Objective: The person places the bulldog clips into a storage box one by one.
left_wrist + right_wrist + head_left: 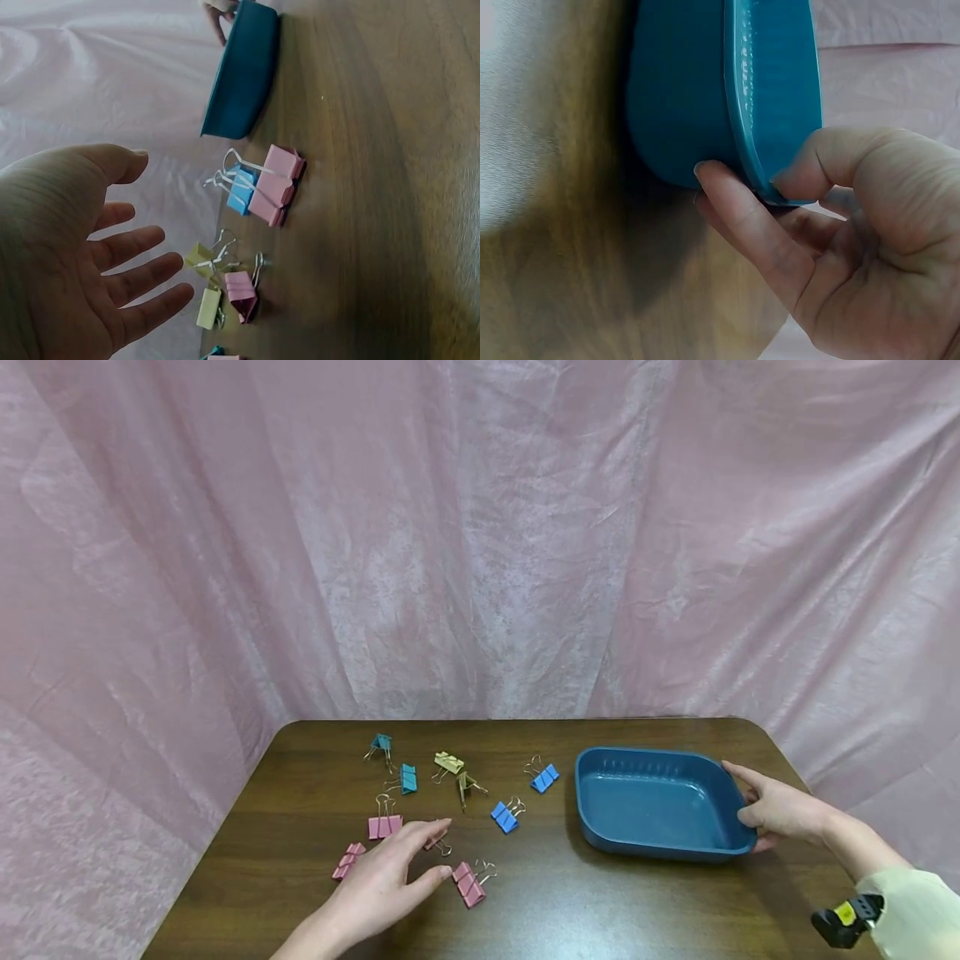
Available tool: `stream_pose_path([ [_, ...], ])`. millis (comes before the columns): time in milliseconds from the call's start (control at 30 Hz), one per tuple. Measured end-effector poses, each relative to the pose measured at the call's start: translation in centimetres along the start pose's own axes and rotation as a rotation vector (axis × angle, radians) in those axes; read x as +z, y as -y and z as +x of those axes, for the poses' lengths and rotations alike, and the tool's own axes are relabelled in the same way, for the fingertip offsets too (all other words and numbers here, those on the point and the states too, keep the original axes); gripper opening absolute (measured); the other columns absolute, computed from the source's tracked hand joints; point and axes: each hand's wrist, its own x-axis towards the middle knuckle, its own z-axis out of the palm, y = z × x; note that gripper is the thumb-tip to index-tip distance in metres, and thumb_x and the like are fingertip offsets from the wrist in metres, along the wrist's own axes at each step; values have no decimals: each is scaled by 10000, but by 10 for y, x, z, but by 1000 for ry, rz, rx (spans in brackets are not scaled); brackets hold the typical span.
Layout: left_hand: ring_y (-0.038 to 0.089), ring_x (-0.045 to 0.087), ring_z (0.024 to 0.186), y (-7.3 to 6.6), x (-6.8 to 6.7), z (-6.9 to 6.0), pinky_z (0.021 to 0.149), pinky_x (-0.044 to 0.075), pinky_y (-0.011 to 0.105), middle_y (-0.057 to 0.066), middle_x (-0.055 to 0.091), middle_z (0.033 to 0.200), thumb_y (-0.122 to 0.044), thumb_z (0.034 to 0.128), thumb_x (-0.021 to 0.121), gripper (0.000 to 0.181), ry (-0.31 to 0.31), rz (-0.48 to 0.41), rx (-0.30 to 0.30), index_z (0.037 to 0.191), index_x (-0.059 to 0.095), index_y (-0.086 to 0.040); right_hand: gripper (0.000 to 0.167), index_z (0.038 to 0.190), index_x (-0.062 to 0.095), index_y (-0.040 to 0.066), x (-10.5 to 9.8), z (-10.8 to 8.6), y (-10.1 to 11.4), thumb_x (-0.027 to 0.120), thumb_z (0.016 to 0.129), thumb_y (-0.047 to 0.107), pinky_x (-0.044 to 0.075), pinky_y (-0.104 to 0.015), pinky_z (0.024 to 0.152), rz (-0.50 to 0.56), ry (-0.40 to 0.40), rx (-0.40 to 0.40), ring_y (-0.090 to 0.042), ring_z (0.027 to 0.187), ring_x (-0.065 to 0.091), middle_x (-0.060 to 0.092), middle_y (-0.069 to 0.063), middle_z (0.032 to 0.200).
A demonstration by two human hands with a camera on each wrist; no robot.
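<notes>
On the right, my right hand (pixel 783 810) pinches the short side of a blue rectangular tray (pixel 660 852); the thumb is at the rim and the fingers lie against the outer wall (pixel 679 97). Nothing lies in the tray. My left hand (pixel 382 877) hovers with spread, relaxed fingers over pink binder clips and holds nothing. One pink binder clip (pixel 469 885) lies just right of its thumb, another (pixel 350 861) to its left, and a third (pixel 385 827) beyond it. A further pink binder clip (pixel 241 292) is partly hidden behind the fingers in the head view.
Two blue binder clips (pixel 545 778) lie left of the tray. Two yellow binder clips (pixel 450 762) and two teal binder clips (pixel 408 779) lie farther back on the brown wooden table (pixel 570 910). A pink curtain (pixel 480 543) hangs behind the table's far edge.
</notes>
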Motion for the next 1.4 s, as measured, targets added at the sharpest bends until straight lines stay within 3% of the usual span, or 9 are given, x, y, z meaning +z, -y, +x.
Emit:
stream_pose_path([
  [333,77,568,1265,7,-15,7,1013,490,475,-168,586,1370,-412,952,724,550,-13,46,-45,1460,547,-297,1013,1622,-91,65,8,-9,0,555,854,-74,600,-490,661,57,72,15,-369,863,691,286,-514,1394],
  [500,98,560,1280,9,-21,10,1044,465,487,-193,572,1379,-456,955,709,537,-14,55,-69,1451,554,-323,1021,1624,-98,83,11,-10,1,551,854,-86,601,-493,677,92,103,13,-358,856,682,109,-556,1461],
  [700,49,594,1156,11,-25,12,934,525,389,-223,565,1364,-559,953,666,547,-3,46,-94,1445,560,-343,1066,1635,-87,127,14,-10,2,576,832,-104,598,-491,668,124,140,14,-284,761,599,152,-533,1461],
  [933,23,572,982,13,-31,16,828,511,343,-203,585,1277,-556,954,666,550,19,17,-122,1445,561,-333,1054,1632,-63,113,11,-10,2,605,846,-102,602,-503,675,143,172,0,-384,915,677,355,-459,1376],
  [1200,68,586,992,17,-36,23,882,508,387,-179,572,1343,-448,962,706,546,44,7,-111,1465,539,-313,1061,1632,-70,143,8,-10,-2,631,870,-89,600,-511,718,203,195,3,-403,974,674,281,-492,1425],
  [1300,56,569,950,18,-36,23,856,502,372,-180,574,1317,-480,963,693,549,49,1,-115,1465,534,-324,1051,1633,-54,143,8,-10,-2,637,874,-82,599,-508,729,211,197,2,-402,992,670,256,-501,1432],
  [1400,35,562,954,18,-35,23,863,504,371,-185,571,1326,-510,964,677,554,54,3,-120,1467,533,-327,1055,1637,-51,160,8,-10,-2,647,879,-67,599,-499,735,213,199,7,-395,1009,666,136,-531,1473],
])
